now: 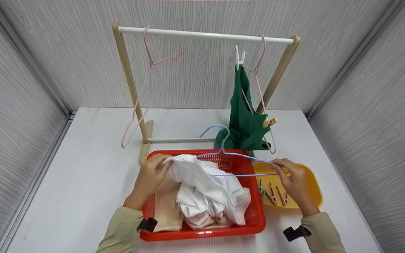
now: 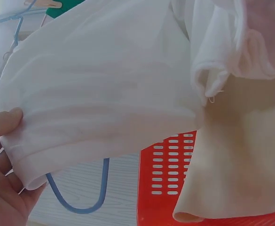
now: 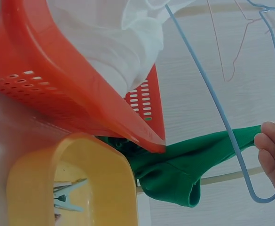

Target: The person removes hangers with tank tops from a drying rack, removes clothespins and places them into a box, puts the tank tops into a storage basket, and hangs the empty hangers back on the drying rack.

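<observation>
My left hand pinches the hemmed edge of a white garment between thumb and fingers. The garment's lower part lies bunched in a red basket. A blue hanger is above the basket, its right end gripped by my right hand. Its left part goes behind or into the raised cloth. In the left wrist view, the rounded end of the hanger shows below the hem. From the right wrist, the fingers of the right hand are seen curled around the hanger's side.
Behind the basket stands a rack with a white bar. A bare pink hanger hangs at left; a green garment hangs clipped at right. Beige cloth lies in the basket. The yellow tray holds several clothespins.
</observation>
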{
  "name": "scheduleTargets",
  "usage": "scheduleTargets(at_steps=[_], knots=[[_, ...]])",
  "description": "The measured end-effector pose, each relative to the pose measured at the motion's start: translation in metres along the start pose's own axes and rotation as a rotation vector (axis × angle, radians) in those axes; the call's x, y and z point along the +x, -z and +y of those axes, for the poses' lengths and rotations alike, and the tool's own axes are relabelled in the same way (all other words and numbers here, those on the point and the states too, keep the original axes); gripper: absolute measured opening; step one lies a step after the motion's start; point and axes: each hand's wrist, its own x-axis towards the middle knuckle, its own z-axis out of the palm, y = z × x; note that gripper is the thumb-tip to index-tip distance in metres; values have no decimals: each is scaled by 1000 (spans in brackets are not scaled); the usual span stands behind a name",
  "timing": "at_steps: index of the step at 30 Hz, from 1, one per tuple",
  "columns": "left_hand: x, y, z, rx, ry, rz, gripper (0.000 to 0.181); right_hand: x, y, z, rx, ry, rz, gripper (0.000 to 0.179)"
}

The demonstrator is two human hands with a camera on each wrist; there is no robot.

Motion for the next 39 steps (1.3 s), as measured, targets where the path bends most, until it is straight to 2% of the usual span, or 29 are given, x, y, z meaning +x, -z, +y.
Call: scheduleTargets(at_steps=[6, 13, 18, 29, 39], knots=[[-1, 2, -3, 2, 29, 5, 16, 0, 9, 1, -24, -18, 20, 23], [-2, 3, -8, 21, 18, 63, 14, 4, 18, -1, 12, 17, 70, 23], [-3, 3, -13, 34, 27, 87, 15, 4, 26, 0, -23, 19, 88, 25], [-7, 7, -18, 47, 134, 72, 15, 2, 40, 1, -47, -19, 130, 24], [-7, 6, -18, 43, 142, 64, 12, 0, 44, 3, -54, -10, 152, 22]])
